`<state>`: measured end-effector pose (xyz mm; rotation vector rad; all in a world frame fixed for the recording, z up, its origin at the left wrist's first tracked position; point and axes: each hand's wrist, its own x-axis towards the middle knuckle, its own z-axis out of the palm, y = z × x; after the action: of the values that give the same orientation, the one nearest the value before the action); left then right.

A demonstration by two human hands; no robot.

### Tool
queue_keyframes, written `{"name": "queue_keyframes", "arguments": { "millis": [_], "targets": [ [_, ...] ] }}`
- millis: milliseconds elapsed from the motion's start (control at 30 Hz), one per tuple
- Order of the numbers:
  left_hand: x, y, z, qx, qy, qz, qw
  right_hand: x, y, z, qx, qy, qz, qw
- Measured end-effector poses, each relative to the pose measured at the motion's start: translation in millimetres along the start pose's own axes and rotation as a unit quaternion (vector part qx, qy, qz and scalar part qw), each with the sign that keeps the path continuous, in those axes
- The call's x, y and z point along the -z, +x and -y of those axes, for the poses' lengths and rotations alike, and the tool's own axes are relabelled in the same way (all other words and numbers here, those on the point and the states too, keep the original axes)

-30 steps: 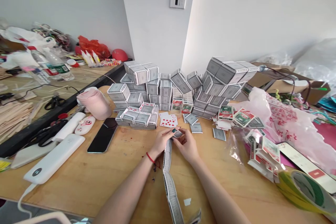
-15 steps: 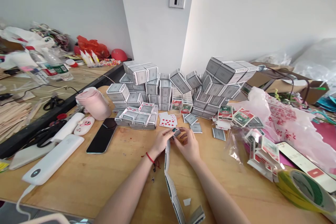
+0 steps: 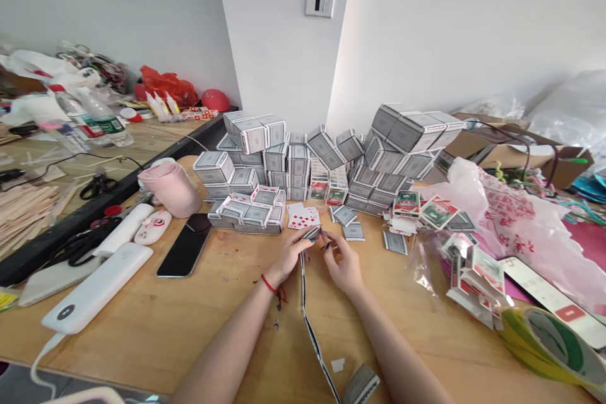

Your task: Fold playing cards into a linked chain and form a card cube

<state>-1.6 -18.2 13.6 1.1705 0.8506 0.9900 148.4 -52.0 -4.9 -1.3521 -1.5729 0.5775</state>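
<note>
A wooden surface (image 3: 227, 303) runs into a white wall corner, and the pile of grey card boxes (image 3: 303, 158) leans back against that corner, which seems to be what props it up; there are too many boxes to count exactly.

At the centre of the frame your left hand (image 3: 290, 254) and right hand (image 3: 344, 263) both have their fingertips closed in a pinch on the far end of one strip of cards (image 3: 303, 278). You hold them close together, probably to steady that end. The strip is turned on edge and trails toward the bottom edge.

Just beyond your hands lie one fan of red cards (image 3: 303, 218) and three loose cards (image 3: 354, 230). At left centre lies one phone (image 3: 184, 246).
</note>
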Motion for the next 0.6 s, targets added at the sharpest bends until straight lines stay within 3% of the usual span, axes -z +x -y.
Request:
{"name": "queue_keyframes", "arguments": {
  "millis": [200,400,467,600],
  "targets": [
    [6.4,0,2,0.011,0.03,0.006,0.999,1,5,-14,-0.087,0.096,-0.018,0.991],
    [14.1,6,4,-0.037,-0.03,-0.093,0.994,15,13,-11,-0.184,0.227,0.031,0.956],
    [16.9,8,5,-0.058,-0.032,-0.126,0.99,30,16,-10,-0.201,0.271,0.092,0.937],
    [17.5,10,9,-0.063,-0.014,-0.156,0.986,65,15,-17,-0.227,0.327,0.31,0.863]
  ]
}}
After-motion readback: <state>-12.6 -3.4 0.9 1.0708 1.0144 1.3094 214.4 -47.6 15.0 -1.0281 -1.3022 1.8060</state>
